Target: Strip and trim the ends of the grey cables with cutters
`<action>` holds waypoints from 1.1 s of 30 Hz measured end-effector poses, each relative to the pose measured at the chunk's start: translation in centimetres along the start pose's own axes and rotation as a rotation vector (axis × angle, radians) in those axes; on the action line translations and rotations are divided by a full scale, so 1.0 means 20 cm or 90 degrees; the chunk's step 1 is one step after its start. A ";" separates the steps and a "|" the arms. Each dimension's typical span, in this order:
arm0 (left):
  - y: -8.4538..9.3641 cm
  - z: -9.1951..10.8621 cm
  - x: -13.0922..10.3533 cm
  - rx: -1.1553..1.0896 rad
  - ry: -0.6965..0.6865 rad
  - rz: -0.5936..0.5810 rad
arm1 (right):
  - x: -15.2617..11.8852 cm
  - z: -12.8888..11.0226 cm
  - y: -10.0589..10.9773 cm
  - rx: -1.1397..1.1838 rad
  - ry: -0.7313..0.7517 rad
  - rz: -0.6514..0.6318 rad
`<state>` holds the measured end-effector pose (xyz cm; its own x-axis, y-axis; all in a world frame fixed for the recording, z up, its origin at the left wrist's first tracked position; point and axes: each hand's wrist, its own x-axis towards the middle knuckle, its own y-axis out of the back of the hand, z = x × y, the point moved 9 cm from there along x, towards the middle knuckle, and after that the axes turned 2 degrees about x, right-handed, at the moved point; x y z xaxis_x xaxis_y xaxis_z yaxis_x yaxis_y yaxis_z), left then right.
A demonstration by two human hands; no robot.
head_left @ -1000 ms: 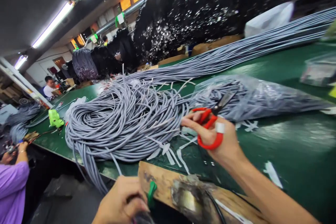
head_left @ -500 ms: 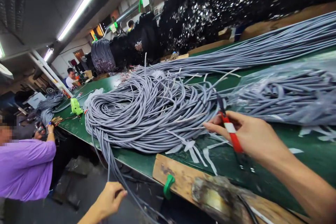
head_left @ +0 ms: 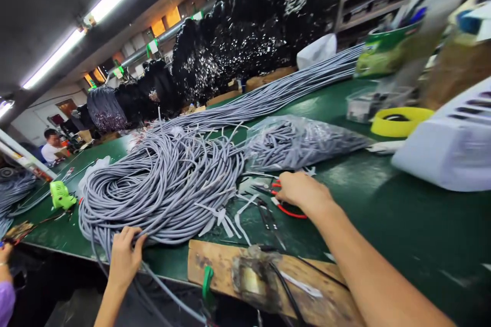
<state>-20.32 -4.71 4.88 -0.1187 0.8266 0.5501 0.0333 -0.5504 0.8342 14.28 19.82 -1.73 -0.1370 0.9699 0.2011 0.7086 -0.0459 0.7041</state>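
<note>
My left hand (head_left: 126, 254) is at the front edge of a big coil of grey cable (head_left: 161, 184), its fingers bent over strands that hang off the table edge. Fingers and thumb close round grey cable there. On the table right of the coil, my right hand (head_left: 305, 194) has its fingers closed round red-handled pliers (head_left: 288, 211). Their metal jaws point left toward the coil, and my fingers hide part of the handles. Beside them lie small dark snips (head_left: 267, 214) and white strips of tie (head_left: 224, 219).
A worn wooden board (head_left: 210, 260) with a green clamp (head_left: 207, 283) sits at the front edge. Behind my right hand lies a clear bag of cut grey pieces (head_left: 307, 143). Rightward are a yellow ring (head_left: 401, 120) and a white slotted housing (head_left: 448, 138). Another person (head_left: 52, 147) sits far left.
The view has swung right. My right hand has brought the red-handled tool down from mid-air to the tabletop. My left hand has moved up from below the edge to the coil's cable.
</note>
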 end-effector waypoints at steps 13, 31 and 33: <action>-0.12 0.72 -0.20 -0.202 -0.204 -0.290 | -0.51 -0.71 -0.31 0.433 0.328 -0.653; -0.19 0.70 -0.16 -0.268 0.045 -0.002 | -0.49 -0.77 -0.35 0.126 0.425 -0.403; -0.19 0.75 -0.08 -0.288 0.105 0.054 | -0.42 -0.71 -0.31 0.079 0.366 -0.349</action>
<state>-5.32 -2.07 1.36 -0.2913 0.7670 0.5717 -0.3806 -0.6412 0.6663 1.32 8.56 1.87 -0.7988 0.5702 0.1920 0.5044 0.4607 0.7303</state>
